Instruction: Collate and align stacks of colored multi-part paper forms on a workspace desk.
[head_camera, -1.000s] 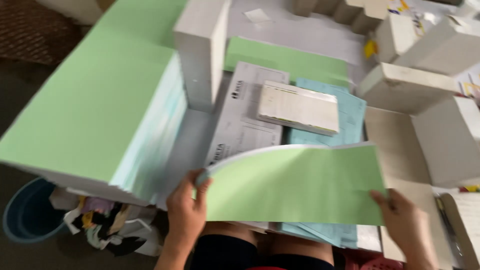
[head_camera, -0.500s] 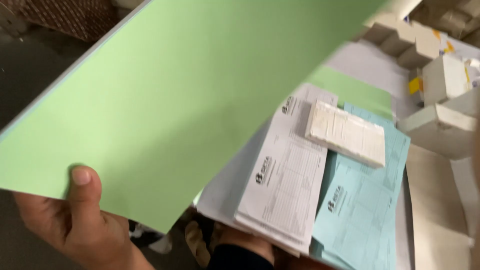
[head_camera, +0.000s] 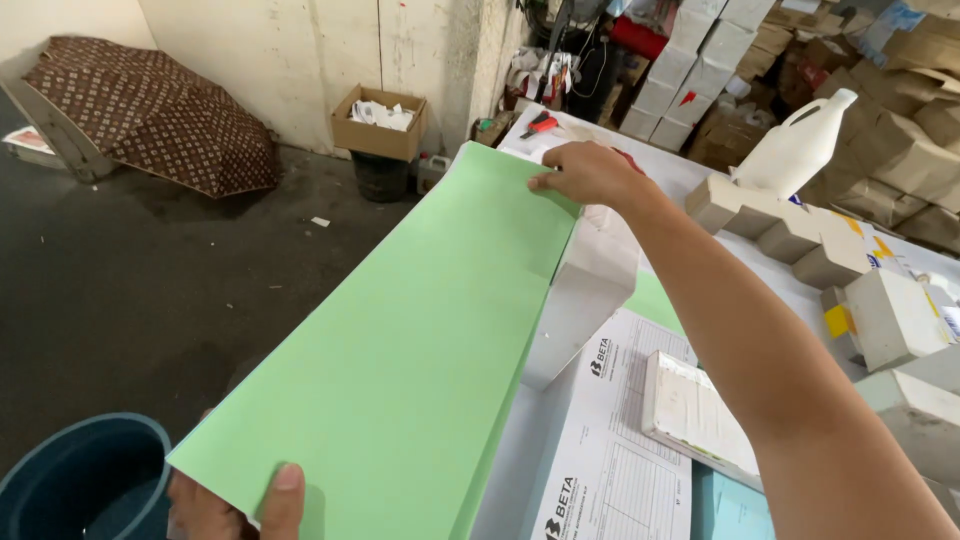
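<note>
while both hands grip it, the green sheet (head_camera: 420, 350) spans the left edge of the work table (head_camera: 700, 190), long and slightly bowed, sitting on top of a stack of like paper whose edges show just under it.
left hand (head_camera: 235, 505): near corner, thumb pressed on top, fingers hidden below; clamped on the sheet.
right hand (head_camera: 590, 172): far corner, fingers pinched together on the edge, arm stretched across the table.
adjacent: white cardboard divider (head_camera: 585, 295) touching the sheet's right edge; printed white forms (head_camera: 620, 450) and a small white pad (head_camera: 700, 410) beside it; blue bucket (head_camera: 85, 480) on the floor below the near corner; white jug (head_camera: 800, 145) well apart.
handling note: in my judgement the sheet sets down best with both corners held level, the long edge squared against the divider, and the grip light so the paper does not crease.
</note>
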